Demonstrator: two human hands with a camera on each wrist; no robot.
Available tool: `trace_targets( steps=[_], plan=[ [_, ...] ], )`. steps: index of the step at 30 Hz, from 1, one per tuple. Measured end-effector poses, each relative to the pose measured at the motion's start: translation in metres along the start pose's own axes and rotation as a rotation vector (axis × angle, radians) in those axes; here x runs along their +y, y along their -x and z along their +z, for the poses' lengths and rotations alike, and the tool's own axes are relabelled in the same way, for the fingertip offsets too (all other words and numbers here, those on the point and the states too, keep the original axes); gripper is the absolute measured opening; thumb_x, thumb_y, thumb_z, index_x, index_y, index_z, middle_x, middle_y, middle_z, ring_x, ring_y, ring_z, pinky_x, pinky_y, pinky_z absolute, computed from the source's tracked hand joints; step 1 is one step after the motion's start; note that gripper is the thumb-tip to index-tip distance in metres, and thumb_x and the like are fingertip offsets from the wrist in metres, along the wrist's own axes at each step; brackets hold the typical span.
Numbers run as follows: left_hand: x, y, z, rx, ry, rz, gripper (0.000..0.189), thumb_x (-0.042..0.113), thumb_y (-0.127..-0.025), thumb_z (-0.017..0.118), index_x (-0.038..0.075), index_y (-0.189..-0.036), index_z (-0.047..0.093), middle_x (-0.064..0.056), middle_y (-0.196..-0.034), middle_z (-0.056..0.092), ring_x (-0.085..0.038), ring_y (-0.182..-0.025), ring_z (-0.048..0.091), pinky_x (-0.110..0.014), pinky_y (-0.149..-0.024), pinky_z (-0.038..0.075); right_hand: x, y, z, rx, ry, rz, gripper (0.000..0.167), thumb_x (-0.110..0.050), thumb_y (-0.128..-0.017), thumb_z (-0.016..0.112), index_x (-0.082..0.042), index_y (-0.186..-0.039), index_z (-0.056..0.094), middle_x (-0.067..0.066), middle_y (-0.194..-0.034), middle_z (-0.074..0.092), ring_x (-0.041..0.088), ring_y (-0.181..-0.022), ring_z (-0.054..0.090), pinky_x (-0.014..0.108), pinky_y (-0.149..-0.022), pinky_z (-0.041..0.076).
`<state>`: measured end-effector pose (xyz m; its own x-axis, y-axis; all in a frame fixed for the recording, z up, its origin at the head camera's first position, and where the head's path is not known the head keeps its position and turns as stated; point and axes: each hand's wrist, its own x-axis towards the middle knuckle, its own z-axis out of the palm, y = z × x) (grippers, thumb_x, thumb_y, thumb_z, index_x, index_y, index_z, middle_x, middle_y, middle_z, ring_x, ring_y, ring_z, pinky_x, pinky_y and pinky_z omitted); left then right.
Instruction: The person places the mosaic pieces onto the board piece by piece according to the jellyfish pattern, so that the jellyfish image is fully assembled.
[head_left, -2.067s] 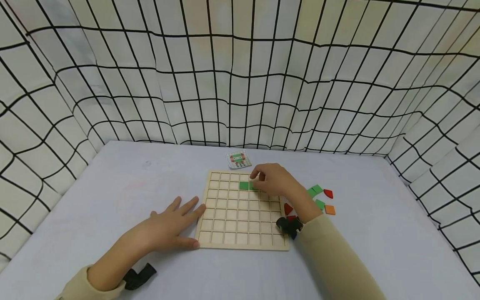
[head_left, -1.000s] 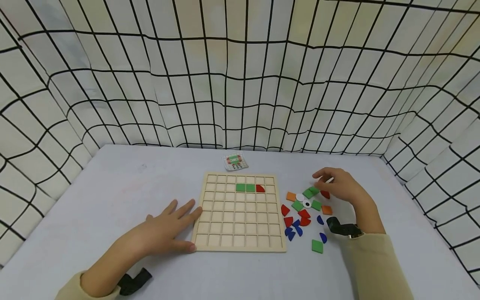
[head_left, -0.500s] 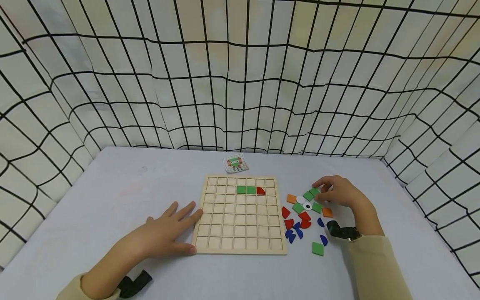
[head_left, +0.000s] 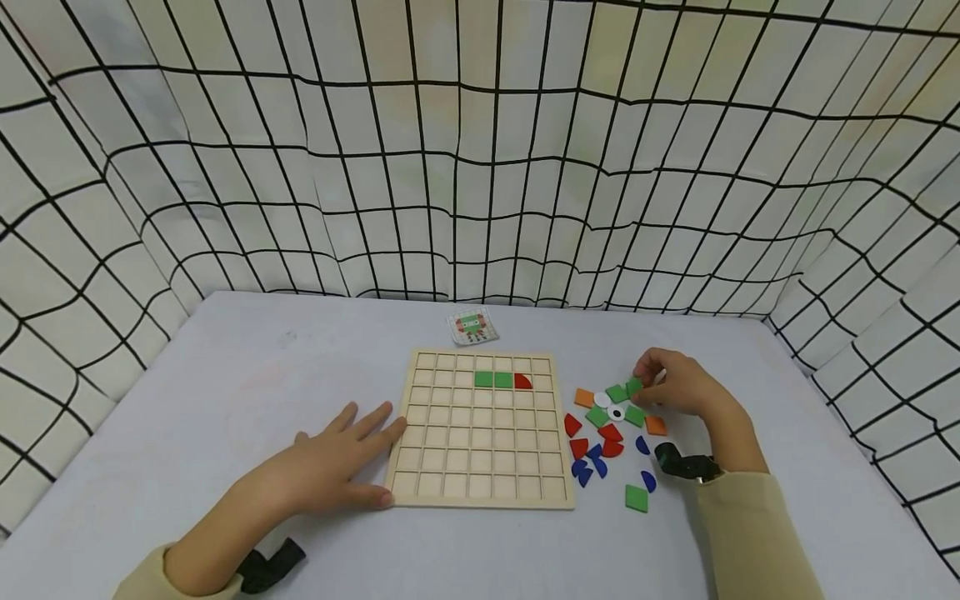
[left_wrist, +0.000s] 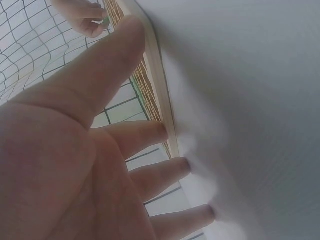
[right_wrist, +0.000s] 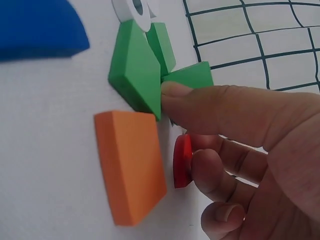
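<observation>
My left hand lies with fingers spread at the left edge of a wooden grid board. Thumb and fingertips touch its rim in the left wrist view. Two green square tiles and a red quarter-round tile sit side by side in the board's second row. Right of the board, my right hand pinches a green square tile between thumb and finger. In the right wrist view, the thumb partly covers this green tile. A red tile lies by the curled fingers there.
Loose green, red, blue and white pieces lie between board and right hand. Two orange squares are among them, and a lone green square lies nearer. A small picture card is behind the board. Black-lined netting stands around the table.
My right hand has left the board, where a red tile now shows beside the green ones. It has reached the loose pieces and drawn one green square slightly right. My left hand has stayed put.
</observation>
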<state>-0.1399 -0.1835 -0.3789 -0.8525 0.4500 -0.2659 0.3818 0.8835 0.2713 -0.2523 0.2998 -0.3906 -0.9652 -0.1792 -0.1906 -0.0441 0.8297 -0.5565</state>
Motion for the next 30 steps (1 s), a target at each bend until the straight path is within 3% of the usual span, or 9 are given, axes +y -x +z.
trace_targets(
  steps=[10,23,30],
  plan=[
    [0.0,0.002,-0.001,0.004,-0.008,0.006,0.094,0.069,-0.081,0.066,0.023,-0.157,0.033,-0.009,-0.165,0.023,-0.054,-0.146,0.02,-0.089,-0.083,0.027,0.003,0.001,-0.001,-0.029,0.01,-0.032,0.023,-0.02,-0.084,0.08,-0.011,-0.088,0.059,0.006,-0.092,0.06,0.024,-0.085,0.055,0.034,-0.068,0.044],
    [-0.001,-0.001,0.0,-0.007,0.007,0.002,0.095,0.069,-0.081,0.065,0.024,-0.158,0.032,-0.008,-0.166,0.022,-0.053,-0.147,0.018,-0.089,-0.084,0.025,-0.003,0.001,-0.003,0.038,-0.038,-0.048,0.02,-0.022,-0.09,0.073,-0.01,-0.097,0.058,0.008,-0.095,0.063,0.023,-0.077,0.058,0.033,-0.067,0.047],
    [-0.001,0.001,-0.002,-0.009,0.021,0.001,0.095,0.068,-0.081,0.066,0.024,-0.158,0.032,-0.008,-0.166,0.021,-0.053,-0.147,0.017,-0.089,-0.085,0.024,-0.015,-0.003,0.003,0.111,-0.048,-0.094,0.02,-0.021,-0.09,0.074,-0.012,-0.099,0.059,0.009,-0.101,0.064,0.024,-0.084,0.059,0.032,-0.067,0.051]
  ],
)
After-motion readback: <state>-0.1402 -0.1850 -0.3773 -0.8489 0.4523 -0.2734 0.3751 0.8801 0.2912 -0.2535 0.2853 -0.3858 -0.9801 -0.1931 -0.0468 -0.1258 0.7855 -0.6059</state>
